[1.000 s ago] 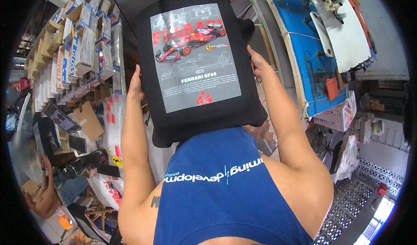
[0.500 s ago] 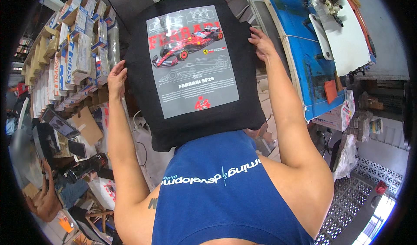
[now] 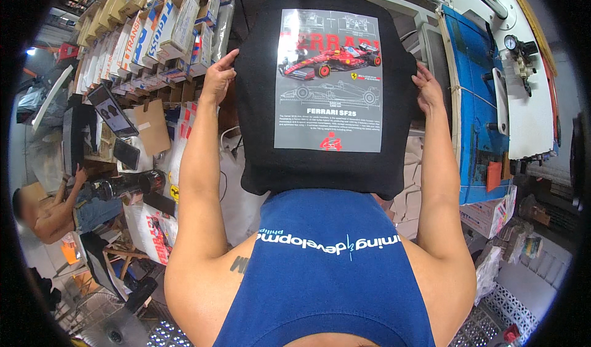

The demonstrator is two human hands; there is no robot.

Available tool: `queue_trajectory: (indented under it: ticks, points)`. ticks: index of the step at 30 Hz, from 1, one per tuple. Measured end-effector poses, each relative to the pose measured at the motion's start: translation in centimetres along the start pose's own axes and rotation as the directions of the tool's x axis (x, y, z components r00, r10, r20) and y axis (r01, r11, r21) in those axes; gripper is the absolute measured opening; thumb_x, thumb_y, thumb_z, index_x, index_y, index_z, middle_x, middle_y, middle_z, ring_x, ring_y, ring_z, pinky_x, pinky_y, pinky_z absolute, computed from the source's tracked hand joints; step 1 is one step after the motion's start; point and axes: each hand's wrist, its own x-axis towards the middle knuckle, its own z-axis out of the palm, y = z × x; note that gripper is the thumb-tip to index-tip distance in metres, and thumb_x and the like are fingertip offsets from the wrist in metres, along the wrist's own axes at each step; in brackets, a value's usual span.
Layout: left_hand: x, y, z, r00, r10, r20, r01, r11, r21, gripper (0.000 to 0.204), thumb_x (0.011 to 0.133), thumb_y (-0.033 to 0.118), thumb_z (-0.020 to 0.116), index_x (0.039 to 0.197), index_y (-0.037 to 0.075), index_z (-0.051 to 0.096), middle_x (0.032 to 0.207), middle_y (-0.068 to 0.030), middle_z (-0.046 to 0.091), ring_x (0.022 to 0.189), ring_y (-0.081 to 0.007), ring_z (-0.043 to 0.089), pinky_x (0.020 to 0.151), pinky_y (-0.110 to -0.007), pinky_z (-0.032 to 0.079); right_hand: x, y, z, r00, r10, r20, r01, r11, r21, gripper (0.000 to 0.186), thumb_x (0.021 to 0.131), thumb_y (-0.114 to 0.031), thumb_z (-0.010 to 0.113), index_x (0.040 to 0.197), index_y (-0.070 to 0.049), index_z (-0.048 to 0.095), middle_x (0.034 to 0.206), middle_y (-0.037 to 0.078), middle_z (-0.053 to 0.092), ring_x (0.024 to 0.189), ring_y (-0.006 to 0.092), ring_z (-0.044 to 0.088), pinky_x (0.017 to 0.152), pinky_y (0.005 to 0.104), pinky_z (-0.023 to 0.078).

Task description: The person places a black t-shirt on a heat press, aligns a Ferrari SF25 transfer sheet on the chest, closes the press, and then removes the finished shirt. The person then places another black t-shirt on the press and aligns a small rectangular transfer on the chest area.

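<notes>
A black T-shirt point(image 3: 261, 144) is spread out in front of me. On it lies a shiny film sheet point(image 3: 286, 116) with a red racing car, line drawings and lettering. My left hand point(image 3: 220, 79) is closed on the shirt's left edge, thumb and fingers pinching the cloth. On the opposite side, my right hand point(image 3: 428, 90) has its fingers bent at the shirt's right edge, partly hidden against the dark cloth. Both arms are stretched forward, and the shirt's lower hem reaches close to my blue sleeveless top point(image 3: 332, 273).
Blue and white machinery with a pressure gauge point(image 3: 510, 42) stands at the right. Shelved cardboard boxes point(image 3: 175, 33) fill the upper left. Below them are a tablet point(image 3: 112, 111) and a phone point(image 3: 127, 154). Another person point(image 3: 52, 215) is at the far left, near a fan point(image 3: 114, 328).
The shirt and both hands appear farther right as the view has turned. The shirt sits straighter, with my left hand higher and my right hand lower along its edges.
</notes>
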Motion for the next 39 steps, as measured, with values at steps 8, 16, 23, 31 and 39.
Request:
queue_trajectory:
  ticks: [8,16,23,31,39]
  points:
    - [-3.0,-1.1,0.5,0.971,-0.237,0.019,0.235,0.945,-0.226,0.05,0.097,0.013,0.064,0.144,0.003,0.05,0.127,-0.0145,0.067,0.11,-0.0206,0.067,0.092,-0.034,0.054,-4.8,-0.6,1.4,0.959,0.281,-0.033,-0.28,0.96,0.032,0.044,0.098,-0.015,0.066,0.139,-0.003,0.055,0.131,0.011,0.067,0.122,0.0231,0.061,0.105,0.0386,0.046]
    - [-12.1,-4.2,-4.1,0.901,-0.425,0.084,0.421,0.905,0.063,0.045,0.095,0.017,0.073,0.133,-0.001,0.058,0.114,-0.0088,0.071,0.1,-0.0177,0.069,0.087,-0.033,0.055,-15.9,4.2,-1.5,0.973,0.231,0.026,-0.227,0.967,-0.114,0.039,0.095,-0.017,0.073,0.128,0.002,0.063,0.113,0.008,0.072,0.097,0.018,0.069,0.089,0.0333,0.054]
    - [-12.8,-4.5,-4.4,0.915,-0.402,-0.027,0.401,0.905,0.139,0.047,0.096,0.014,0.072,0.135,-0.005,0.057,0.109,-0.006,0.072,0.087,-0.0112,0.067,0.074,-0.027,0.053,-17.2,4.2,-1.9,0.987,0.125,-0.101,-0.142,0.971,-0.191,0.035,0.095,-0.013,0.073,0.125,0.003,0.067,0.107,0.007,0.073,0.091,0.0147,0.067,0.08,0.0303,0.053]
    - [-13.9,-4.5,-4.2,0.939,-0.34,-0.051,0.343,0.937,0.071,0.043,0.098,0.011,0.068,0.137,-0.004,0.057,0.11,-0.0059,0.071,0.086,-0.0111,0.066,0.072,-0.025,0.052,-17.5,5.1,-2.8,0.978,0.075,-0.195,-0.12,0.965,-0.232,0.043,0.092,-0.02,0.079,0.125,0.004,0.069,0.111,0.009,0.074,0.093,0.0151,0.067,0.08,0.0313,0.052]
    - [-14.5,-4.4,-3.9,0.954,-0.301,0.003,0.301,0.953,0.026,0.043,0.098,0.007,0.066,0.139,-0.003,0.058,0.12,-0.008,0.072,0.1,-0.0154,0.069,0.088,-0.032,0.055,-17.5,5.8,-2.7,0.984,0.088,-0.156,-0.1,0.993,-0.069,0.029,0.096,-0.016,0.073,0.119,0.001,0.07,0.099,0.005,0.074,0.083,0.0137,0.069,0.072,0.0282,0.055]
